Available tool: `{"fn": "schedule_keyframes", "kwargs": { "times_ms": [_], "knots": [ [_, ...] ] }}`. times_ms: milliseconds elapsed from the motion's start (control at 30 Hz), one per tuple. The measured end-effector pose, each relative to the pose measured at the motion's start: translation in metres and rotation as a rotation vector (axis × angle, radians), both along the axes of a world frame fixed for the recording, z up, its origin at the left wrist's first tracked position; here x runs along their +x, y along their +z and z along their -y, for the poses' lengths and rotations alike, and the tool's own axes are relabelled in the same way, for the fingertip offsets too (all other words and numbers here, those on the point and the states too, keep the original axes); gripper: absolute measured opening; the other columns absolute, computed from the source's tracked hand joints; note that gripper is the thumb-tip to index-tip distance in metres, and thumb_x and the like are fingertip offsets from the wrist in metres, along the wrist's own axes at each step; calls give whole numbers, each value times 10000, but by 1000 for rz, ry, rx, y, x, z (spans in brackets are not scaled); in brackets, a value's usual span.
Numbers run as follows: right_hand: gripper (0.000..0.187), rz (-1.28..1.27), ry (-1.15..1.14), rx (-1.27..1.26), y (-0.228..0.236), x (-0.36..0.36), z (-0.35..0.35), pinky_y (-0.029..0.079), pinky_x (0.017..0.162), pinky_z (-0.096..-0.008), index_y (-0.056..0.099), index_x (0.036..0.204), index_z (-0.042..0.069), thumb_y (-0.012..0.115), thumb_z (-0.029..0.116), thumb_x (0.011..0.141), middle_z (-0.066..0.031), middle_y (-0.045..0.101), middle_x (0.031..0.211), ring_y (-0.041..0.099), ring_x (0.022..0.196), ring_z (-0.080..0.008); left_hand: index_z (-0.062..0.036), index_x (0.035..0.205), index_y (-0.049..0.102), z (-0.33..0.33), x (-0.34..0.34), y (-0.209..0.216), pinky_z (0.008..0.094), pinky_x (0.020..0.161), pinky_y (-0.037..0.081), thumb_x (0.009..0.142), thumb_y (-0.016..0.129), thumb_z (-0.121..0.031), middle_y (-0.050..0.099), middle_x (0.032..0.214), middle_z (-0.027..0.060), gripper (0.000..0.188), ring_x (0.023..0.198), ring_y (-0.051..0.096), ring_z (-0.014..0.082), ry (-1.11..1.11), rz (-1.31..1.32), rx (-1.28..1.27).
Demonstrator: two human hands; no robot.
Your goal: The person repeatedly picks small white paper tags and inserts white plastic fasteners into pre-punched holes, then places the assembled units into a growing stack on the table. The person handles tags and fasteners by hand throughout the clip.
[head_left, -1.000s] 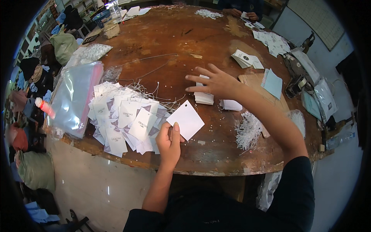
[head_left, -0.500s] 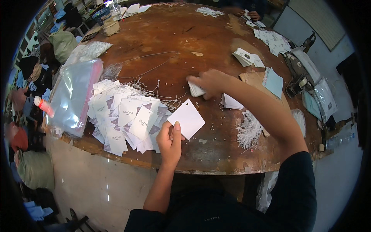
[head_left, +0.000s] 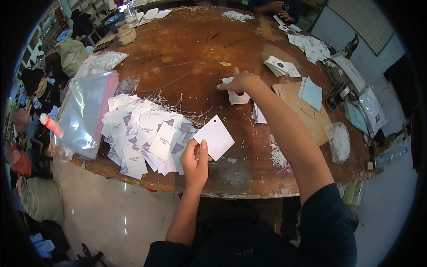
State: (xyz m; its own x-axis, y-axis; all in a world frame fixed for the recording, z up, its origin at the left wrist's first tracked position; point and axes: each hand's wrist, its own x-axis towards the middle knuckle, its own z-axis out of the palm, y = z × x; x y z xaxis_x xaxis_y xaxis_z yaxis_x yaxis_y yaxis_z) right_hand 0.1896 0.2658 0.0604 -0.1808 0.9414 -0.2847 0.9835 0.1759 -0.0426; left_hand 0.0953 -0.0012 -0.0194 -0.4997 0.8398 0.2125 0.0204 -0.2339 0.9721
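Observation:
My left hand (head_left: pixel 194 162) grips a blank white hang tag (head_left: pixel 215 138) by its lower left edge, thumb on top; a punched hole shows at the tag's upper corner. Farther out, my right hand (head_left: pixel 241 83) reaches over a small stack of white tags (head_left: pixel 239 98) with a dark round mark, its fingers spread and partly covering them. Beside my right forearm lies another small white stack (head_left: pixel 259 115), partly hidden. A large heap of printed white tags (head_left: pixel 144 133) with strings spreads to the left of my left hand. White strings (head_left: pixel 279 156) lie partly under my right forearm.
Clear plastic bags (head_left: pixel 86 113) and a red-capped bottle (head_left: pixel 51 124) lie at the left edge. On the right are a wooden board (head_left: pixel 307 113), a pale blue notepad (head_left: pixel 310 93), bundled strings (head_left: pixel 340 142) and fanned tags (head_left: pixel 282 66). A co-worker's hands (head_left: pixel 284 16) handle cards across the table.
My right hand has loosened from the white stack, its fingers now spread, and the stack lies farther right with a dark mark showing. My left hand and its tag stay nearly still.

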Motion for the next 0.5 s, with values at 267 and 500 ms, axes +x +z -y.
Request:
{"fn": "schedule_keyframes", "kwargs": {
  "times_ms": [267,500],
  "knots": [
    [457,-25,183,64,2,26,31,568,886,-414,748,1098,85,672,429,807,-150,720,1097,701,1033,-303,36,996,603,-1,1,-4,220,539,461,1008,590,-157,611,756,34,193,595,563,66,-17,-59,-6],
    [495,-94,154,220,4,35,47,568,837,-422,718,1042,18,702,454,809,-188,719,1019,704,976,-320,39,992,608,-1,0,-9,221,518,447,1010,587,-161,617,763,34,202,599,558,64,-11,-66,15]
  ]
}}
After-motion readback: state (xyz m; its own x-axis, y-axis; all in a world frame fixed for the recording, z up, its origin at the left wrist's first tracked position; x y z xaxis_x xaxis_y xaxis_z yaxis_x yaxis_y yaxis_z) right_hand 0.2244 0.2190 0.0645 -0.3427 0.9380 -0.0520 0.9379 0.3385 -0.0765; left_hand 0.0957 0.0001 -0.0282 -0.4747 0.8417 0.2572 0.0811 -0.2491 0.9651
